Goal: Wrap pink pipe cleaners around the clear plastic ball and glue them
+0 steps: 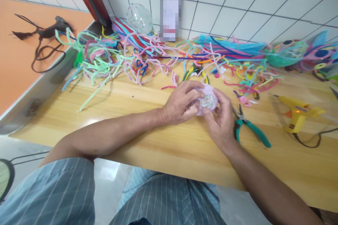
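A small round lilac piece (207, 100), with a paler, whitish-green middle, is held between both hands over the wooden table. My left hand (182, 103) wraps its left side with curled fingers, the fingertips near its centre. On the right side, my right hand (220, 116) grips the rim between thumb and fingers. Green-handled pliers (246, 123) lie just right of my right hand. Beyond the hands is a yellow-and-black handled tool (195, 72), partly covered by pipe cleaners.
Tangled pipe cleaners (102, 59) and bundled ones (232, 49) line the back of the wooden table (148, 144). A yellow glue gun (297, 112) stands at right. A phone (170, 17), clear ball (139, 18) and red flask (91, 0) are at the wall.
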The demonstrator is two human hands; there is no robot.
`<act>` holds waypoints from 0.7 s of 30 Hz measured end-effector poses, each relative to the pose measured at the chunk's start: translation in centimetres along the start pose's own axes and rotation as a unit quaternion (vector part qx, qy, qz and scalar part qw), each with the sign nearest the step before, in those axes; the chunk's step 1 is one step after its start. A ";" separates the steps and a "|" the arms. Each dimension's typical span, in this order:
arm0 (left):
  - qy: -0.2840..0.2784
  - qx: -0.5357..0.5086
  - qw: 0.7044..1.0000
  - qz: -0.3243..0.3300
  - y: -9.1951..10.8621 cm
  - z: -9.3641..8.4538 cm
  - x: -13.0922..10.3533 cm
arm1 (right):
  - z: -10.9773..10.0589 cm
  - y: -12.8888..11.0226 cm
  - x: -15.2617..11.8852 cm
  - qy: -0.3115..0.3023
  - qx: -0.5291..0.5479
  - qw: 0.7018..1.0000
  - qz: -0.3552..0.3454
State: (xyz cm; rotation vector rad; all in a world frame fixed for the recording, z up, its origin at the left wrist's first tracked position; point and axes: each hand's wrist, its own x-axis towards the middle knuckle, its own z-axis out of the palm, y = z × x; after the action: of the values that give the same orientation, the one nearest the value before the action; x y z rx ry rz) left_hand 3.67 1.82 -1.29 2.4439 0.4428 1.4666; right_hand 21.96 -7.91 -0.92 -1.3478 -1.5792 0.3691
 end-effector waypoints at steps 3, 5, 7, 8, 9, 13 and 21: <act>0.004 -0.001 1.000 0.000 0.1 0.0 0.0 | -0.1 0.0 0.0 -0.005 -0.003 1.000 0.004; -0.001 -0.003 1.000 -0.001 0.1 0.0 0.1 | -0.1 0.0 -0.1 -0.007 0.001 1.000 0.002; -0.008 -0.004 1.000 -0.004 0.2 -0.1 0.1 | -0.2 0.1 -0.2 -0.011 0.003 1.000 -0.001; -0.011 -0.006 1.000 -0.007 0.3 -0.2 0.1 | -0.3 0.1 -0.2 -0.012 0.003 1.000 -0.002; -0.013 -0.008 1.000 -0.009 0.3 -0.2 0.1 | -0.3 0.2 -0.3 -0.012 0.002 1.000 -0.003; -0.013 -0.019 1.000 -0.013 0.6 -0.2 0.2 | -0.5 0.5 -0.6 -0.011 -0.004 1.000 -0.009; 0.009 -0.031 0.999 -0.012 1.1 0.1 0.0 | -1.0 0.4 -0.9 -0.015 -0.041 0.999 -0.020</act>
State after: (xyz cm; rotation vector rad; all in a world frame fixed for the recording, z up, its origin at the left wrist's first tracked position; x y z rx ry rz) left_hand 3.92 0.78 -0.91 2.3714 0.4215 1.4721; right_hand 22.90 -8.95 -1.20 -1.3767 -1.6591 0.3029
